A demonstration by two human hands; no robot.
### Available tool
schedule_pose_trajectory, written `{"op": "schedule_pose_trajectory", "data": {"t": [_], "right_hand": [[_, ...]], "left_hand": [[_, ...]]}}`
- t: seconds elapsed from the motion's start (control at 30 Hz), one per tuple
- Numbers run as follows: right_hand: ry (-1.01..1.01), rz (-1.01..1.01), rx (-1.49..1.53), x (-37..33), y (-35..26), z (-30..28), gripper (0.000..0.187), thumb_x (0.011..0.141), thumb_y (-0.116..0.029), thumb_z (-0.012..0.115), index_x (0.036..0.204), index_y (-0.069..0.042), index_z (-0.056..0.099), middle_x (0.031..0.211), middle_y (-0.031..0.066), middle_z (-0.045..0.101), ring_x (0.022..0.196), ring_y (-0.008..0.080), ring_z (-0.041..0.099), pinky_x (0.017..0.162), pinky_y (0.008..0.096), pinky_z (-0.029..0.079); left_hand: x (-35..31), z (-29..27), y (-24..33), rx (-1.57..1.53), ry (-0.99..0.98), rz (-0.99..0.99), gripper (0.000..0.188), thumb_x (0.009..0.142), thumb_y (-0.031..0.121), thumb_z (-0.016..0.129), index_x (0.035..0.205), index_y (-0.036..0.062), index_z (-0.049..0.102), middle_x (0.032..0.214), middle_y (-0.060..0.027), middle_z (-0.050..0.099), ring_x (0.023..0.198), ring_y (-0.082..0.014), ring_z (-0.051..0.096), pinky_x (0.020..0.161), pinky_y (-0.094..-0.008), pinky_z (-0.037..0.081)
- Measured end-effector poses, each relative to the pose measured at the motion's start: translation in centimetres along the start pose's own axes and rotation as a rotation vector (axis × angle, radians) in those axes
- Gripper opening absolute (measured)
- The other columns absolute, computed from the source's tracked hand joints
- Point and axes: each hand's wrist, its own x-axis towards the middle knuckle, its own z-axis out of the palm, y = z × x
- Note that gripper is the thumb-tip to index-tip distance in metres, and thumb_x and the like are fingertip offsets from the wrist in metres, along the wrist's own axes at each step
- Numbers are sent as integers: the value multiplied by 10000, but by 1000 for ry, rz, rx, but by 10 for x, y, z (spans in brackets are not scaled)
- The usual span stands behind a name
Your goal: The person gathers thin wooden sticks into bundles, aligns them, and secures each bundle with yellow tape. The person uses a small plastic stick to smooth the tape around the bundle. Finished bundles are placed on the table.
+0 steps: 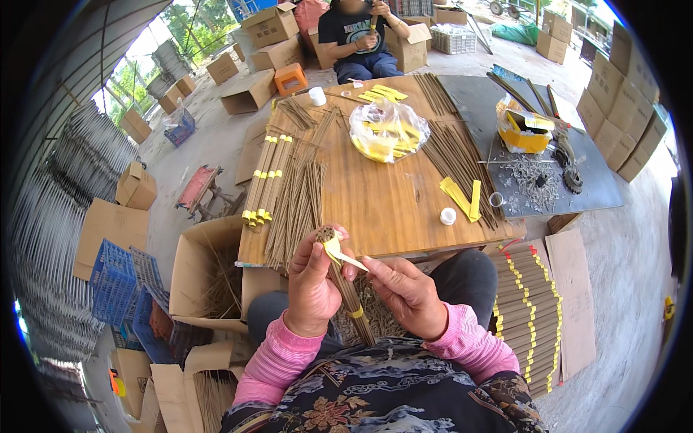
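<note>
My left hand [312, 299] is closed around the upper part of a bundle of thin brown sticks [352, 297], which slants down toward my lap. A yellow paper strip [333, 248] wraps the bundle just below its top end. The strip's loose tail is pinched between the thumb and finger of my right hand [408, 294] and pulled out to the right. Lower on the same bundle sits a second yellow band [355, 313]. Past my hands, loose brown sticks [297, 209] lie on the wooden table [361, 209], beside several bundles with yellow bands [267, 179].
Yellow strips fill a clear plastic bag [382, 137]; more strips [458, 198] lie near a white round container [448, 216]. A black board [592, 195] holds a yellow box [525, 133]. Banded bundles [527, 317] are stacked at right, an open carton [206, 270] at left. A person [364, 40] sits opposite.
</note>
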Motion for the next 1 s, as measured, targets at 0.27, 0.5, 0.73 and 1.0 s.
{"op": "schedule_pose_trajectory", "data": {"t": [0.27, 0.5, 0.73, 1.0], "right_hand": [[100, -124, -122, 2, -1, 14, 454, 732, 86, 601, 1159, -57, 545, 894, 118, 562, 726, 220, 548, 628, 273, 448], [103, -140, -102, 7, -6, 14, 421, 746, 62, 605, 1148, -50, 548, 853, 119, 564, 681, 229, 543, 586, 284, 447], [-7, 53, 138, 6, -8, 5, 201, 809, -45, 589, 1007, -7, 584, 715, 95, 572, 635, 197, 546, 591, 272, 449], [-238, 557, 775, 16, -17, -8, 178, 881, -171, 536, 919, -5, 585, 709, -36, 541, 611, 28, 474, 555, 168, 387]], "left_hand": [[-7, -3, 5, -26, 40, 40, 276, 879, 235, 515, 1059, 29, 543, 984, -81, 554, 648, -151, 522, 566, -258, 437], [-10, 2, 8, -28, 5, 53, 291, 881, 252, 509, 1054, 19, 538, 986, -91, 546, 647, -150, 518, 555, -260, 431], [-10, -5, 12, 25, -91, 67, 333, 883, 272, 504, 1058, -11, 523, 1032, -108, 505, 658, -148, 521, 559, -256, 435], [-12, -3, 12, 45, -150, 31, 334, 867, 272, 530, 1070, 7, 529, 1050, -122, 485, 662, -148, 535, 554, -236, 433]]}}
